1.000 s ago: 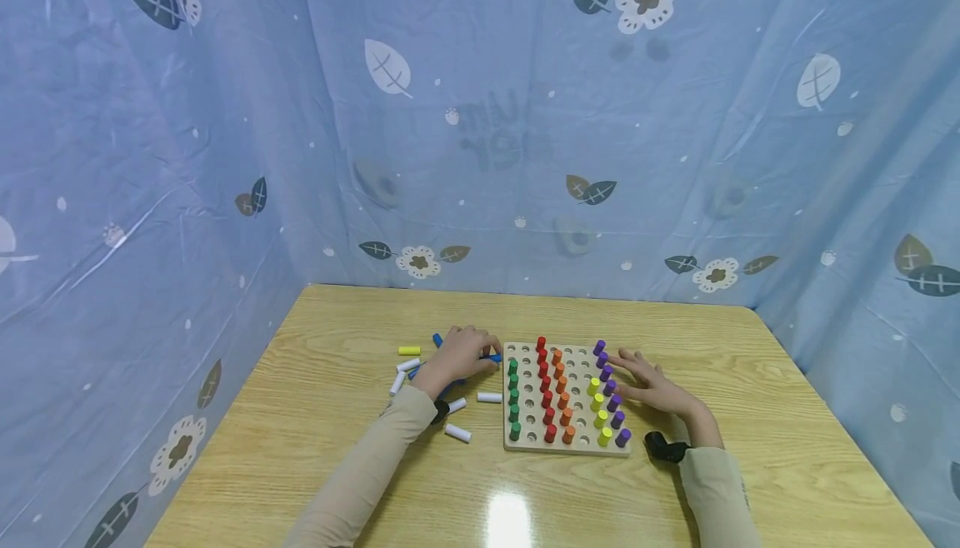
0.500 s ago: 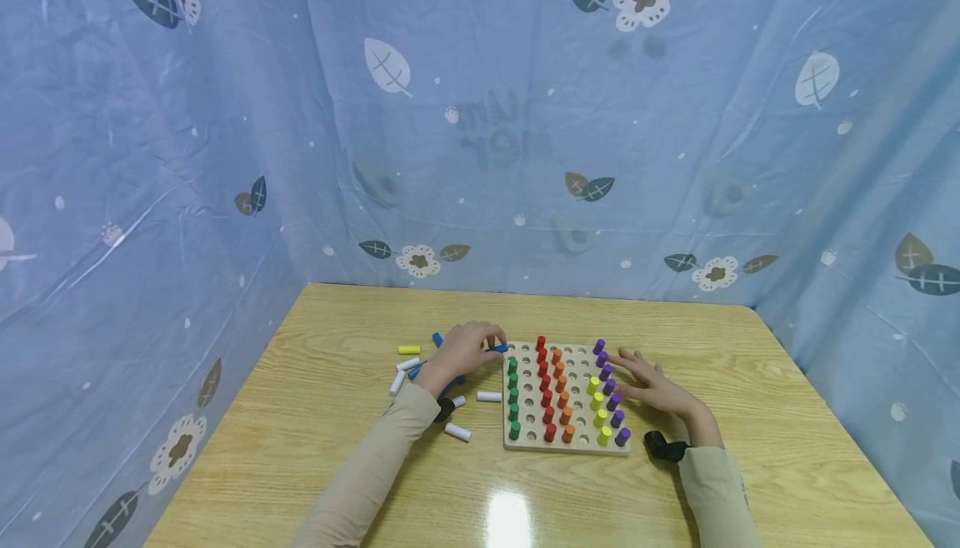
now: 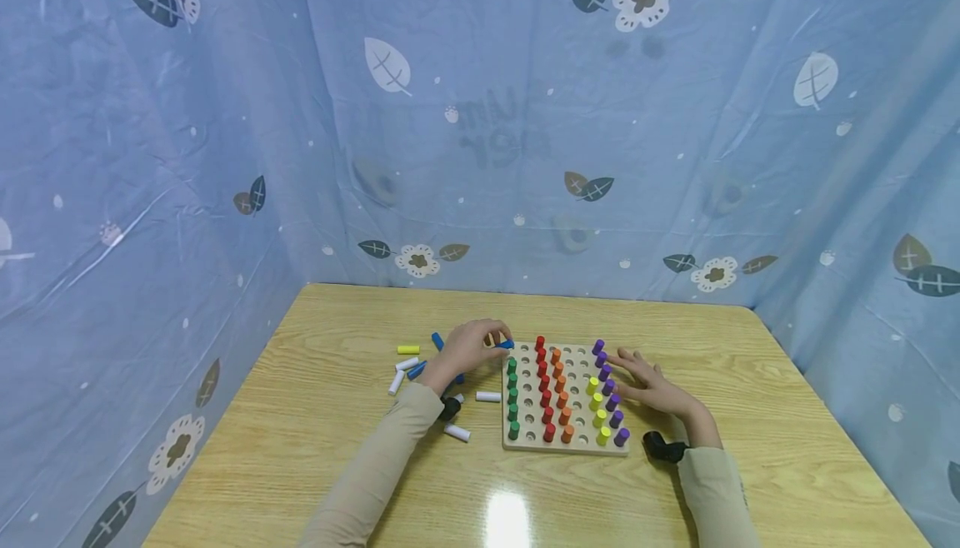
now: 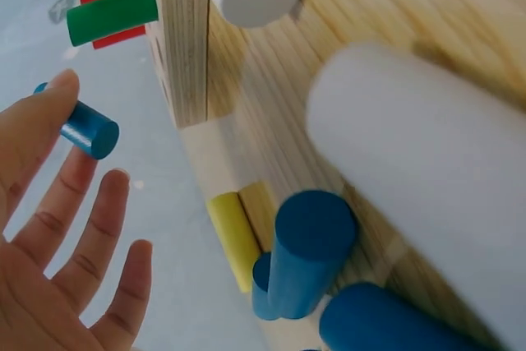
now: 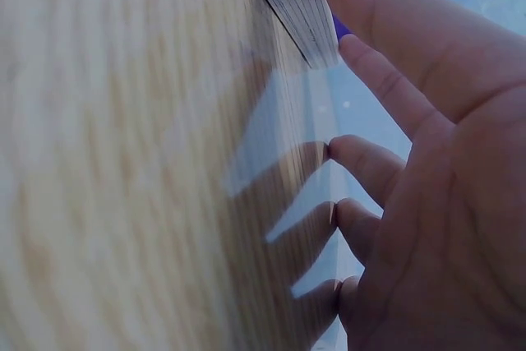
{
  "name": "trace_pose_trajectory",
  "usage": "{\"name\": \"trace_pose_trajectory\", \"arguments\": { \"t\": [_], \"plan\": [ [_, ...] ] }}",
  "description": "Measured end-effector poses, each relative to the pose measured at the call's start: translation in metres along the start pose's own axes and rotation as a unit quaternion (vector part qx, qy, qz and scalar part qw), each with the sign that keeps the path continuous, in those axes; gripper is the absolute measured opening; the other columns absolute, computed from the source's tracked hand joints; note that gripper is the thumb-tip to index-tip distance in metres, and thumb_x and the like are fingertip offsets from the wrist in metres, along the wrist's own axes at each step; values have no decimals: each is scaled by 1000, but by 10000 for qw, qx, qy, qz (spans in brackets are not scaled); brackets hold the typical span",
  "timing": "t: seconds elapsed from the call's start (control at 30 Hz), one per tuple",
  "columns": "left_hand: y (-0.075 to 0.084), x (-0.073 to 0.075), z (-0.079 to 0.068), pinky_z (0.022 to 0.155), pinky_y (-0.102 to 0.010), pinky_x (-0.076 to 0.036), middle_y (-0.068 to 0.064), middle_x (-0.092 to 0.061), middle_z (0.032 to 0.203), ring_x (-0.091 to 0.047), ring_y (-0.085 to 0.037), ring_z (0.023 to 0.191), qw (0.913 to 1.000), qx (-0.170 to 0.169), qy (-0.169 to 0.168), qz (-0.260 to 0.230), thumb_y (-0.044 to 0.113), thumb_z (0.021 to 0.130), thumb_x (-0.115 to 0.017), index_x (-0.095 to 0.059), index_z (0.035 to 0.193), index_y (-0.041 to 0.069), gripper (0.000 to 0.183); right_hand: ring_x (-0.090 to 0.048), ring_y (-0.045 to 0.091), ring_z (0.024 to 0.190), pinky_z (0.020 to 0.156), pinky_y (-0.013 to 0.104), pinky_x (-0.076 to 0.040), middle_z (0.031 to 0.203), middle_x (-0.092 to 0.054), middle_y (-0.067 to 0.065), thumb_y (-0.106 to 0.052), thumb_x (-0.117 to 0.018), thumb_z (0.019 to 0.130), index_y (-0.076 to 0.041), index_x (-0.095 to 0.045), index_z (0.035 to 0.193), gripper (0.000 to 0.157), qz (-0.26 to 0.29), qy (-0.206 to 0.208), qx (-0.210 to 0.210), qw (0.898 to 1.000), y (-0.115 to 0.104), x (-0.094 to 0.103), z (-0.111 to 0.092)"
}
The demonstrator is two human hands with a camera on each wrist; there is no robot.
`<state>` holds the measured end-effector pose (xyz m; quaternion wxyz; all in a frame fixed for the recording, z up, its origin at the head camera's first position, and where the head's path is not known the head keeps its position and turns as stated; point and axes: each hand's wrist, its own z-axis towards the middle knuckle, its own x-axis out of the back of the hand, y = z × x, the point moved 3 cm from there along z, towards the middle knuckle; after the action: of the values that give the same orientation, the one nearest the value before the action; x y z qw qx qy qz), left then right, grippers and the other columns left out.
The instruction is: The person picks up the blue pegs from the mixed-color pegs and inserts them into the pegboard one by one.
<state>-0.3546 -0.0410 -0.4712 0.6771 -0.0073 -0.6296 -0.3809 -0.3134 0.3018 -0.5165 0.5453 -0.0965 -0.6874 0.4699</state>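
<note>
Between thumb and index finger, my left hand (image 3: 467,346) pinches a blue peg (image 4: 92,131), held tilted over the far left corner of the wooden pegboard (image 3: 566,446). Green pegs (image 3: 513,395) stand in the board's left column, just nearer than that corner. Further right rise red pegs (image 3: 544,383), orange pegs (image 3: 560,385), yellow pegs (image 3: 599,416) and, along the right edge, purple pegs (image 3: 609,388). My right hand (image 3: 654,385) rests beside the board's right edge, fingers extended and fingertips touching the board's side by the purple pegs.
Left of the board lie loose white pegs (image 3: 457,432), a yellow peg (image 3: 408,350) and blue pegs (image 3: 416,371), partly hidden by the left arm. A blue patterned curtain (image 3: 480,156) surrounds the wooden table (image 3: 600,498) at the back and sides.
My left hand has carried the blue peg a little right and away, from beside the board to above its far left corner. The right hand has stayed in place.
</note>
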Motion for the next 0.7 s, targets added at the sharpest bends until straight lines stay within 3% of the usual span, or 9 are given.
{"name": "trace_pose_trajectory", "arguments": {
  "t": [0.7],
  "plan": [
    [1,-10,13,65,-28,-46,9,-60,87,-57,-8,78,9951,266,3,-951,29,86,-67,-60,100,27,16,15,53,133,94,70,19,149,-2,32,-16,-52,95,-8,-32,144,53,82,-15,-36,10000,1,-1,0]
  ]
}}
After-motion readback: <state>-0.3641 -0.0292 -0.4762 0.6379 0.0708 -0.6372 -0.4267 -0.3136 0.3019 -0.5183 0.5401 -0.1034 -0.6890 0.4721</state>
